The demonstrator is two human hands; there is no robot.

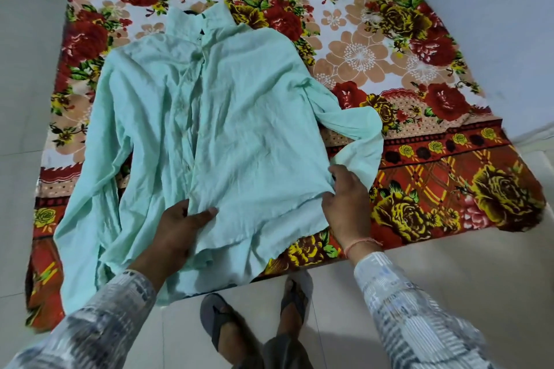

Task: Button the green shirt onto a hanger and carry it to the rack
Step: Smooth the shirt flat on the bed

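A pale green shirt (227, 117) lies front-up on a floral bedsheet, collar away from me, hem toward me, sleeves spread to both sides. A dark bit of the hanger (192, 12) peeks out at the collar; the rest of it is hidden under the cloth. My left hand (183, 222) pinches the front placket near the hem, thumb on top of the fabric. My right hand (347, 198) grips the shirt's right side edge close to the folded right sleeve.
The floral bedsheet (419, 75) covers a low bed that reaches to the tiled floor (449, 255) at my feet. My feet in sandals (221, 323) stand just before the bed's edge. No rack is in view.
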